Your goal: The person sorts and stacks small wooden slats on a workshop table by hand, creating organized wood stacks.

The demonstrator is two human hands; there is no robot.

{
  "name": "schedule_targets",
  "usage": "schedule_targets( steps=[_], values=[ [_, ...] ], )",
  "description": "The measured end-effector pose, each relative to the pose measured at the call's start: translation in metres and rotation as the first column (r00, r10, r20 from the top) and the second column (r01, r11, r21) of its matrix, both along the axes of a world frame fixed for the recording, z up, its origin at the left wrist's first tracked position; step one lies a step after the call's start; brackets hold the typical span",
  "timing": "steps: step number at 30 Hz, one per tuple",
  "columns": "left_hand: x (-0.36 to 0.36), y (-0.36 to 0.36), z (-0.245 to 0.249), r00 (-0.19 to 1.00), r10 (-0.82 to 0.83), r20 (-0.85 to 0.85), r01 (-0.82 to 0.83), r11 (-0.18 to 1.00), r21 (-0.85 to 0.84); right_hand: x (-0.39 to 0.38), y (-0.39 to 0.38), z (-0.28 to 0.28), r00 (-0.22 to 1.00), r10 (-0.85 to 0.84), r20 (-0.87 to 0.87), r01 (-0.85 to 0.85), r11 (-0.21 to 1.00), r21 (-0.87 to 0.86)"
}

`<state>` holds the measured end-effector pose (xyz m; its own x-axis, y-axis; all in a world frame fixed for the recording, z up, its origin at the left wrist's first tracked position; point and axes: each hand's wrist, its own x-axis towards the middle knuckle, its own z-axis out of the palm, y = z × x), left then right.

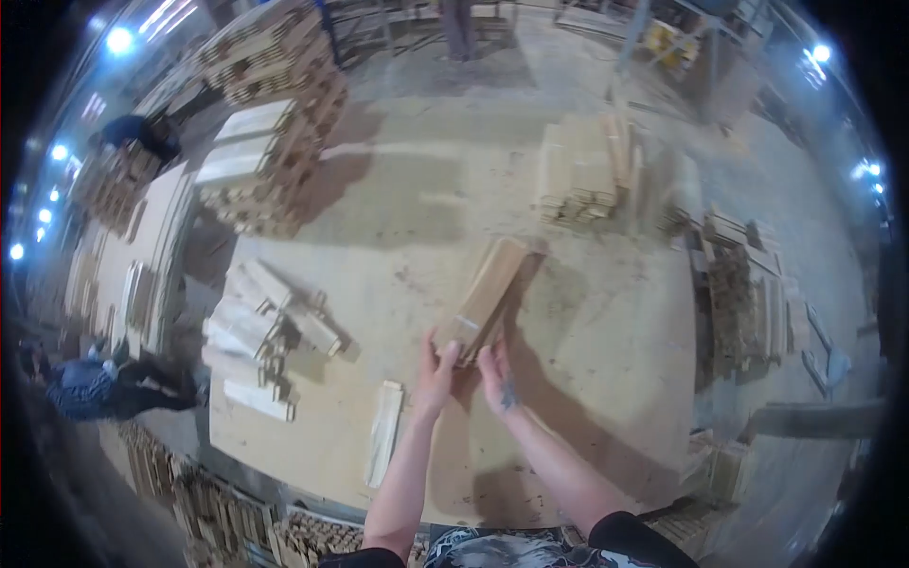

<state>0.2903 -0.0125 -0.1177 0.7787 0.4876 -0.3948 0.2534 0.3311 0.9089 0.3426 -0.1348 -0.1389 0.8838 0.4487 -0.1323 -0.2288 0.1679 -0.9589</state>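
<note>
A stack of wooden slats [485, 293] is held between my hands over the middle of the board-topped table, its far end pointing away and to the right. My left hand [438, 371] grips the near end from the left side. On the right side of the same end, my right hand [496, 377] is closed around the edge. The fingertips beneath the slats are partly hidden. A single pale slat [384, 434] lies on the table just left of my left forearm.
Loose slats [248, 331] lie in a heap at the table's left. A tall slat stack [248, 156] stands at the far left, a smaller stack [578, 170] at the far right. More slats [218, 502] fill racks below the near edge. A person [104, 386] is at the left.
</note>
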Motion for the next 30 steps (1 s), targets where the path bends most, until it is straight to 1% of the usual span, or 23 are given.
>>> schedule_targets(
  steps=[2, 4, 5, 6, 8, 9, 12, 14, 16, 17, 18, 21, 23, 24, 26, 27, 30],
  values=[
    [0.007, 0.0, 0.012, 0.999, -0.025, -0.037, 0.028, 0.996, 0.083, -0.001, 0.009, -0.004, 0.999, 0.028, -0.032, -0.029, 1.0, -0.012],
    [0.016, 0.002, -0.005, 1.0, 0.023, -0.003, -0.023, 0.992, 0.122, 0.011, 0.011, -0.002, 0.999, 0.016, -0.041, -0.018, 0.999, -0.039],
    [0.024, 0.002, -0.001, 0.999, 0.035, 0.018, -0.038, 0.99, 0.136, 0.019, 0.01, 0.003, 0.999, -0.001, -0.041, -0.001, 0.998, -0.057],
    [0.029, 0.001, 0.005, 0.999, 0.038, 0.028, -0.04, 0.996, 0.076, 0.027, 0.009, 0.008, 0.999, -0.021, -0.041, 0.018, 0.997, -0.077],
    [0.04, 0.001, 0.017, 0.998, 0.04, 0.046, -0.038, 0.998, -0.046, 0.042, 0.01, 0.022, 1.0, 0.005, -0.023, -0.007, 0.997, -0.073],
    [0.046, 0.003, 0.017, 0.998, 0.035, 0.044, -0.034, 0.999, -0.035, 0.048, 0.012, 0.027, 1.0, 0.019, -0.018, -0.021, 0.997, -0.07],
    [0.063, 0.006, 0.017, 0.998, 0.029, 0.051, -0.029, 1.0, 0.009, 0.067, 0.017, 0.019, 1.0, 0.016, -0.013, -0.017, 0.994, -0.104],
    [0.072, 0.01, 0.013, 0.997, 0.027, 0.077, -0.031, 0.998, 0.051, 0.079, 0.02, 0.018, 0.999, 0.023, -0.047, -0.027, 0.996, -0.09],
    [0.081, 0.013, -0.001, 0.996, 0.047, 0.075, -0.051, 0.998, 0.049, 0.086, 0.022, 0.022, 0.997, 0.028, -0.068, -0.034, 0.994, -0.102],
    [0.086, 0.013, 0.001, 0.996, 0.055, 0.075, -0.059, 0.997, 0.047, 0.088, 0.023, 0.029, 0.997, 0.028, -0.069, -0.036, 0.992, -0.123],
    [0.088, 0.012, 0.003, 0.997, 0.052, 0.064, -0.054, 0.998, 0.035, 0.091, 0.023, 0.033, 0.997, 0.028, -0.07, -0.038, 0.989, -0.143],
    [0.09, 0.012, 0.009, 0.997, 0.055, 0.053, -0.056, 0.998, 0.008, 0.098, 0.025, 0.028, 0.999, 0.051, 0.019, -0.048, 0.992, -0.117],
    [0.091, 0.01, 0.011, 0.994, 0.074, 0.076, -0.074, 0.997, -0.003, 0.101, 0.028, 0.02, 0.999, 0.034, 0.036, -0.03, 0.995, -0.09],
    [0.09, 0.009, 0.014, 0.996, 0.065, 0.059, -0.063, 0.997, -0.04, 0.101, 0.029, 0.016, 0.999, 0.03, 0.044, -0.027, 0.997, -0.077],
    [0.086, 0.008, 0.019, 0.997, 0.07, 0.022, -0.067, 0.992, -0.109, 0.105, 0.027, 0.019, 0.998, 0.057, 0.033, -0.05, 0.982, -0.182],
    [0.087, 0.005, -0.016, 0.981, 0.18, 0.069, -0.184, 0.982, 0.045, 0.108, 0.028, 0.022, 0.996, 0.083, 0.028, -0.074, 0.97, -0.232],
    [0.074, 0.001, -0.01, 0.937, 0.349, 0.015, -0.349, 0.933, 0.089, 0.113, 0.045, 0.018, 0.976, 0.188, -0.109, -0.202, 0.969, -0.144]
  ],
)
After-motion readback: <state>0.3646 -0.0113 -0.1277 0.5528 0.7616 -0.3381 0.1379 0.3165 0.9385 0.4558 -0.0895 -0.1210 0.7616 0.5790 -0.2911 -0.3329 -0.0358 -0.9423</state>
